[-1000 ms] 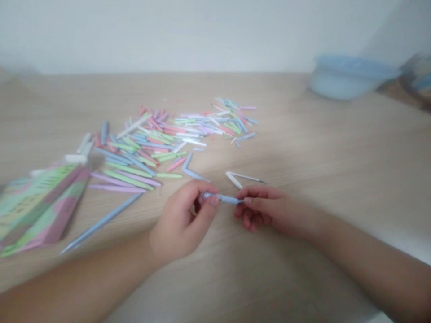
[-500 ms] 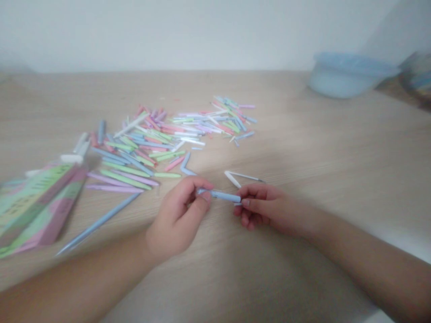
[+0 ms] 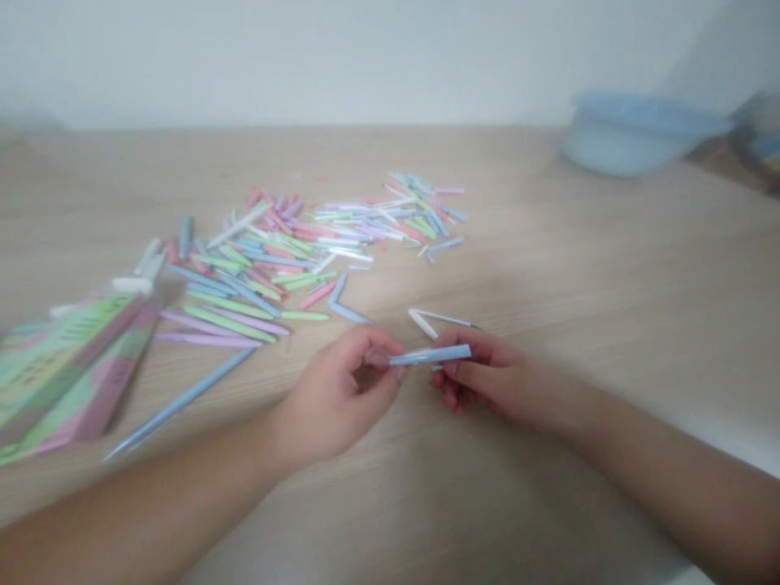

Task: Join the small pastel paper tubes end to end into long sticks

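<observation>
Between the thumb and forefinger of my left hand (image 3: 347, 390) is the left end of a light-blue pen barrel (image 3: 432, 355), held nearly level above the table. The barrel's right end lies in front of the fingers of my right hand (image 3: 481, 374). My right hand is closed, and a small pale-blue pen part (image 3: 437, 368) pokes out from its fingertips; most of it is hidden. Just beyond the hands lie a white pen part with a thin refill (image 3: 448, 319) and two blue pen parts (image 3: 344, 302) forming a bent shape. Motion blur hides fine detail.
Many pastel pen parts (image 3: 262, 268) are heaped across the table's left and middle. Two pastel boxes (image 3: 91, 357) with white pieces on top stand at left, with a long blue pen (image 3: 183, 402) beside them. At the back right is a blue basin (image 3: 639, 134).
The blue barrel has shifted right and turned slightly, its right end now higher and over the right fingers. My left hand has moved a little to the right with it.
</observation>
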Demonstrator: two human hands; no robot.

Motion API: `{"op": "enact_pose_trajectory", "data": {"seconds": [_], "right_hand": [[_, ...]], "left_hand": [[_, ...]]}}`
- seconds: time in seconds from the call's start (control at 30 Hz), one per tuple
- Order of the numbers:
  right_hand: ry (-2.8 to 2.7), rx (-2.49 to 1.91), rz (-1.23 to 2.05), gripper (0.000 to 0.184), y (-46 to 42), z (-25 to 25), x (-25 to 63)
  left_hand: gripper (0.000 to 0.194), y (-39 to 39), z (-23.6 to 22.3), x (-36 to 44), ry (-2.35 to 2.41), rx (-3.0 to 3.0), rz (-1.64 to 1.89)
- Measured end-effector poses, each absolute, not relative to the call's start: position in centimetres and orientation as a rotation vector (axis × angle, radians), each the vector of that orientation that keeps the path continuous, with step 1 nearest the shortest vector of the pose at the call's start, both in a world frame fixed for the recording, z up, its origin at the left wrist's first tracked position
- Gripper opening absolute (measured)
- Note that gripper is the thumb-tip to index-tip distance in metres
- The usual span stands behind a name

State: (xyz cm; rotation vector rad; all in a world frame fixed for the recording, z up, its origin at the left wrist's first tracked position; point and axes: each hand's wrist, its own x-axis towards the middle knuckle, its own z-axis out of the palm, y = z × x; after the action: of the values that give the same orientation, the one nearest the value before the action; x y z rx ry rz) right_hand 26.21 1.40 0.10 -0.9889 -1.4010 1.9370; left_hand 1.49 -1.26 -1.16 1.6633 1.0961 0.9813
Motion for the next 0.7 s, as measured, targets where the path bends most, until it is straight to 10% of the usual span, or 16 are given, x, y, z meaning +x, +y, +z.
{"op": "enact_pose_trajectory", "data": {"seconds": [0.17, 0.33, 0.7], "right_hand": [[-1.886, -1.001, 1.435, 0.013, -0.5, 1.9, 26.3], [-2.177, -0.812, 1.050, 0.021, -2.3, 3.1, 26.8], [-2.287, -0.788, 0.989, 0.016, -2.4, 3.7, 27.4]], "left_hand": [[0.034, -1.3, -0.9, 1.5, 1.150, 1.886, 0.819], [0.019, -1.6, -0.6, 1.3, 1.204, 2.005, 0.683], [0.012, -1.9, -0.7, 0.7, 1.029, 1.976, 0.764]]}}
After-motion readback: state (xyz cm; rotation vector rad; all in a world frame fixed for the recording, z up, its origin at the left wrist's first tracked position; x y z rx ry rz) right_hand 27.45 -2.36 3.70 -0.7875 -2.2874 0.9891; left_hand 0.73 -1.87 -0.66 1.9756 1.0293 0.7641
